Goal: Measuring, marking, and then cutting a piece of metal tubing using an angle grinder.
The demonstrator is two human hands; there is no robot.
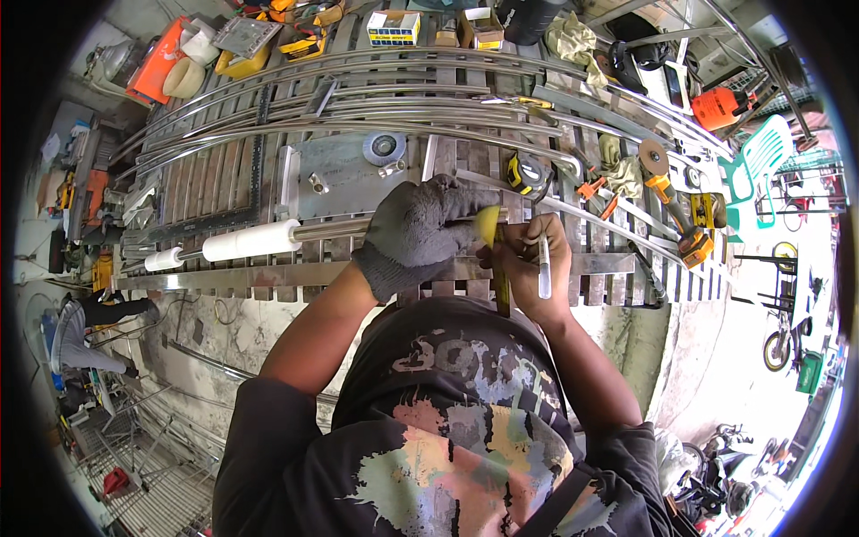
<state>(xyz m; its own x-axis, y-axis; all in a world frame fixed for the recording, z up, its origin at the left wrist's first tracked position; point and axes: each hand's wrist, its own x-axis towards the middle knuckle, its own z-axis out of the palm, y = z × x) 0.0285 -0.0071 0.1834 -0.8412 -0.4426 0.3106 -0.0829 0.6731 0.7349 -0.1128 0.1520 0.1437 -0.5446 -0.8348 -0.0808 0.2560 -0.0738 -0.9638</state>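
My left hand (416, 228), in a dark grey knit glove, is closed around a shiny metal tube (331, 230) lying along the near side of the slatted bench. White wrapping (255, 242) covers parts of the tube farther left. My bare right hand (541, 264) is closed beside the tube's right end, with a clear-barrelled pen (544, 268) pointing down between its fingers. A yellow piece (488, 225) shows between my hands at the tube end. Below it hangs a narrow yellowish strip (501, 291); whether the two are joined cannot be made out.
Beyond my hands are a yellow-black tape measure (528, 174), a grinding disc (384, 149) on a metal plate (335, 174), and long metal tubes (385, 115). A cordless angle grinder (676, 210) lies at right. Small boxes (394, 29) stand along the far edge.
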